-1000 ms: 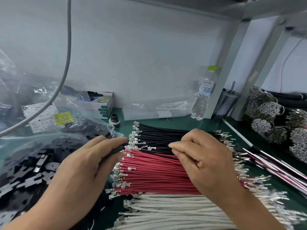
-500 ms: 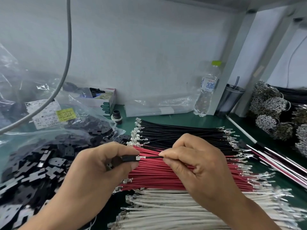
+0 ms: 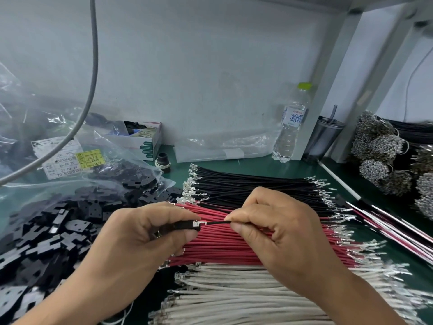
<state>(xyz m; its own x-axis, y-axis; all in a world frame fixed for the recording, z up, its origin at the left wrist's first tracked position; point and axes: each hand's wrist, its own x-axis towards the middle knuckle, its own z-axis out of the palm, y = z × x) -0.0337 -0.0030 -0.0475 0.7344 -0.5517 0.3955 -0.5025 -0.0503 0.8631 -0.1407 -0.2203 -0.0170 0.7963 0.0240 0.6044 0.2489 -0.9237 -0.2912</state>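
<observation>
- Your right hand has lifted one thin black wire off the black wire bundle, fingers pinching it.
- Your left hand pinches the small black plastic housing above the red wires.
- The wire's silver terminal now meets the housing mouth; seating likely remains.

The black housing is matt plastic, and the black wire entering it has smooth matt insulation with a shiny metal terminal at its tip. The red wires, white wires and black wires on the matt green desk have the same smooth sheathing and glinting metal ends. The bag is glossy, crinkled clear plastic with a paper label; the bottle is clear plastic, the tumbler perhaps smoked plastic.
</observation>
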